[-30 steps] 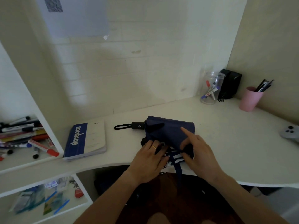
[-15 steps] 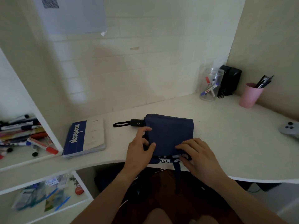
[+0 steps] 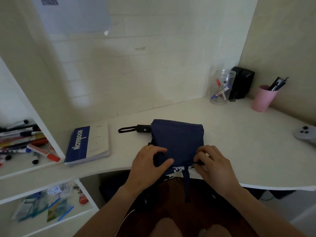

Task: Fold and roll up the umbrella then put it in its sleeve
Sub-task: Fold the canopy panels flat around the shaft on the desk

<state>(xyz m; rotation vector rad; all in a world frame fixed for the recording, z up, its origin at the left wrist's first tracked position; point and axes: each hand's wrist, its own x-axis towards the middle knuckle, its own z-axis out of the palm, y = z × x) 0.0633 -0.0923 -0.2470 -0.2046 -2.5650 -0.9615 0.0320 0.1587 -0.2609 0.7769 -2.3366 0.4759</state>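
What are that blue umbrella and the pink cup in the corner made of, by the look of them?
Umbrella: thin woven fabric, probably nylon or polyester, matte navy; it folds flat and creases softly. Its handle looks like black plastic.
Pink cup: likely plastic, smooth and evenly coloured, though glazed ceramic can't be ruled out.

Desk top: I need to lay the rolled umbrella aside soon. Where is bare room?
Free: the desk between the umbrella, pink cup and grey controller; also behind the umbrella toward the wall. Tighter: the strip between umbrella handle and notebook.
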